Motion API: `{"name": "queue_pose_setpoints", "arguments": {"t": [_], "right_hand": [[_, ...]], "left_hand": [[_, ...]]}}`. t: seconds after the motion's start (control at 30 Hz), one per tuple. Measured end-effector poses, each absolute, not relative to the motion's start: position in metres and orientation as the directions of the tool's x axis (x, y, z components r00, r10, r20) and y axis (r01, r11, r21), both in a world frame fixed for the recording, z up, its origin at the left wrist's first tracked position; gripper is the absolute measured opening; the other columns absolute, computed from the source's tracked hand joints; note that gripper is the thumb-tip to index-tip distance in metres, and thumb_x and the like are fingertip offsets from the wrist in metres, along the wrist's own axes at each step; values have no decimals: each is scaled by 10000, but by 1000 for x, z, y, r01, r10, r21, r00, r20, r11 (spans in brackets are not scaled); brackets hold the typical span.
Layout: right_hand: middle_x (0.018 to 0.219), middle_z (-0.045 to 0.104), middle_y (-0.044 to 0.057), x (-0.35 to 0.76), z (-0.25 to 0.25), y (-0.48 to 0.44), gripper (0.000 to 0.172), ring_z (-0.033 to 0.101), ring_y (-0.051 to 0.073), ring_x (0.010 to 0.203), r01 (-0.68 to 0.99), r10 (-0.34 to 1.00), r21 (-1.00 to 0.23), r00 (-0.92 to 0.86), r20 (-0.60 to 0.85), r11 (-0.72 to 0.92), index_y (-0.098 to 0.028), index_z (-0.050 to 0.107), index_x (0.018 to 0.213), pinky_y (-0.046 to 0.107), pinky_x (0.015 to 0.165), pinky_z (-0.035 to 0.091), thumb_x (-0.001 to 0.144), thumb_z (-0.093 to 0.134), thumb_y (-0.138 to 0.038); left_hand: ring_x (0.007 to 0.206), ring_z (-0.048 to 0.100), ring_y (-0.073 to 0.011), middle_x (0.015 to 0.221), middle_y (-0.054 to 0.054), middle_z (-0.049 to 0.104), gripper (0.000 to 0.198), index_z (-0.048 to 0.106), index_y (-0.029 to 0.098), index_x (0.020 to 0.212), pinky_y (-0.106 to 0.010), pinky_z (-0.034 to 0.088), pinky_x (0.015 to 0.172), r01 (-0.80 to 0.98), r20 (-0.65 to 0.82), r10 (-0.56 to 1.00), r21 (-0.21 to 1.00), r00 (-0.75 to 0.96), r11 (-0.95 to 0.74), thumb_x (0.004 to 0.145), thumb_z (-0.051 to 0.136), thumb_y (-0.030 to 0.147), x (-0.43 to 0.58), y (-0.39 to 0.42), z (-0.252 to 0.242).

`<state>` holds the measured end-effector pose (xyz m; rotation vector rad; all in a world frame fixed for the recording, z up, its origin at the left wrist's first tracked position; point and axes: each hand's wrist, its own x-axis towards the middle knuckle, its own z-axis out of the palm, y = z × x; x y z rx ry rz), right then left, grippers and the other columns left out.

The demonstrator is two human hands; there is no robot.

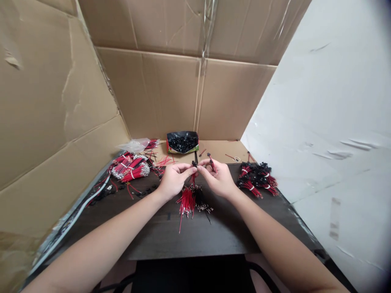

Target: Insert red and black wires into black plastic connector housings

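My left hand point(173, 180), fingers closed, pinches a small black connector point(194, 163) with red wire hanging below it. Against the same connector press the thumb and fingertip of my right hand point(220, 179). A second black connector with red and black wires point(211, 163) is tucked between the fingers of my right hand. Just below both hands, a pile of loose red wires point(186, 201) with bare metal ends lies on the dark table point(159, 240). Beside it on the right are black wires point(202, 197) with similar ends.
An open box point(170, 150) of black connectors stands at the back. Tied red wire bundles point(131, 167) and a plastic bag point(134, 145) sit on the left. Bundles with black connectors point(255, 179) lie on the right. Cardboard walls point(165, 93) and a white panel point(324, 122) enclose the table.
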<state>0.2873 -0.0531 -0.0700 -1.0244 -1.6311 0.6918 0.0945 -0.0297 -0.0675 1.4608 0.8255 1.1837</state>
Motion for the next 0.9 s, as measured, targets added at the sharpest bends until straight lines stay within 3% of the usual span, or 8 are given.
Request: {"name": "queue_pose_setpoints", "arguments": {"t": [0.17,0.47,0.73,0.9], "right_hand": [[643,373,-63,285,-66,-55,286,317,113,577,243,888,-856,-71,454,457,-164,723,951,261,531,288,994,720,-447],[683,369,-60,285,-65,-56,258,320,116,596,180,883,-866,-49,466,467,-179,691,981,263,543,292,1006,716,-435],[674,341,-84,285,-64,-61,269,308,113,577,205,853,-829,-76,516,520,-196,678,1107,256,556,397,997,742,-433],[673,332,-86,286,-70,-59,324,317,111,570,195,836,-813,-117,536,548,-179,710,1212,271,586,466,1014,723,-435]], "left_hand": [[766,706,-210,799,-87,801,347,855,151,801,-318,563,786,-60,256,924,967,286,-249,790,932,489,93,-30,-68],[738,709,-203,801,-83,801,321,847,149,846,-334,588,777,-136,243,928,968,283,-212,785,931,452,95,-31,-68],[740,691,-199,811,-92,788,375,860,139,883,-335,579,764,-153,279,906,958,317,-241,807,915,502,95,-33,-63],[737,655,-184,774,-87,757,400,833,142,777,-318,557,770,-106,283,890,959,358,-262,845,882,533,95,-37,-57]]}}
